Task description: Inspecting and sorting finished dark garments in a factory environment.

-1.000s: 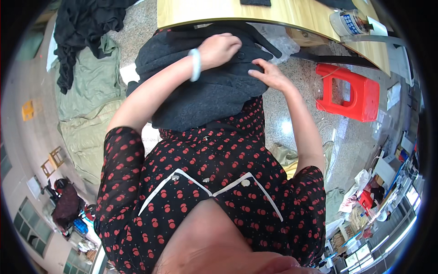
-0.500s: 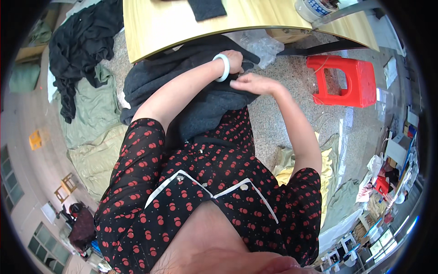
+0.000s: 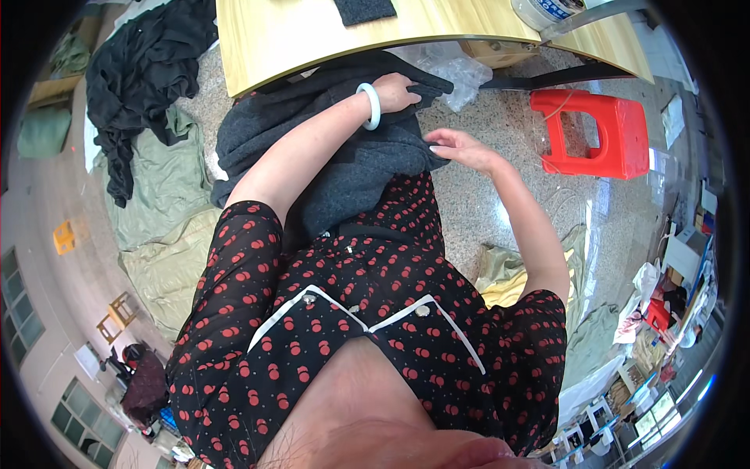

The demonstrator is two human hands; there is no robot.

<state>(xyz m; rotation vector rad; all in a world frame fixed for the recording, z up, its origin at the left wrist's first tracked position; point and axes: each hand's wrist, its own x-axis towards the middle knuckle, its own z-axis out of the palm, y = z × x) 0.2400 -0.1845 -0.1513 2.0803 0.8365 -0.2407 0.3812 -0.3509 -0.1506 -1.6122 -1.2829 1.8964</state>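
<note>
A dark grey woollen garment (image 3: 344, 176) lies bunched across my lap, its far part reaching under the table edge. My left hand (image 3: 394, 92), with a pale bangle (image 3: 369, 106) at the wrist, is closed on the cloth near its far right edge. Lower and to the right, my right hand (image 3: 466, 150) pinches the garment's right edge between thumb and fingers. A gap of bare floor shows between the two hands. Some fingertips are hidden by the folds.
Ahead is a wooden table (image 3: 305, 39) with a dark cloth piece (image 3: 365, 9) and a white tub (image 3: 547, 11). Clear plastic (image 3: 461, 74) hangs below it. A red stool (image 3: 633, 137) stands right; black cloth (image 3: 144, 70) and green cloth (image 3: 152, 187) lie left.
My right hand has moved right, away from my left hand, drawing the garment's edge with it. My left hand has shifted slightly, still on the cloth.
</note>
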